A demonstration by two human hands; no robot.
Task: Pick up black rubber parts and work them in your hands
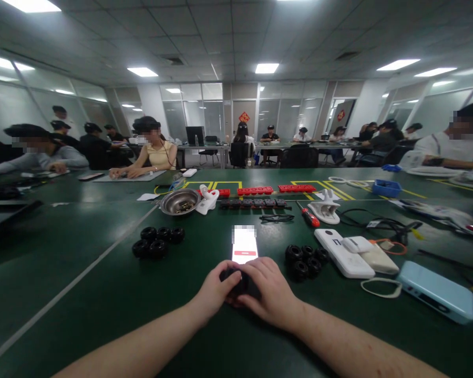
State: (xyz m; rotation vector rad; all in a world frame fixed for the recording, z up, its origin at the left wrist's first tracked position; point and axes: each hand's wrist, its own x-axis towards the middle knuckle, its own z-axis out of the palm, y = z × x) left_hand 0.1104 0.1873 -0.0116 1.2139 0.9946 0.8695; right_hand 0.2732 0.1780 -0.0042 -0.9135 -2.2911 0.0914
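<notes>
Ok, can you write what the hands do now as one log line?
left hand: holds small black part | right hand: holds same part | phone: just behind hands | black wheels: piles either side

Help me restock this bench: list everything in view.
table: one, dark green, under everything
left wheels: five, black, left of phone
right wheels: about five, black, right of phone
phone: one, screen lit, ahead of hands
bowl: one, metal, behind left wheels
screwdriver: one, red-handled, centre right
power bank: one, white, beside right wheels
box: one, pale blue, near right
strips: three, red, far centre
tray: one, blue, far right
co-workers: several, seated around
wheel: one, black, between both hands
left hand: one, gripping wheel
right hand: one, gripping wheel
</notes>
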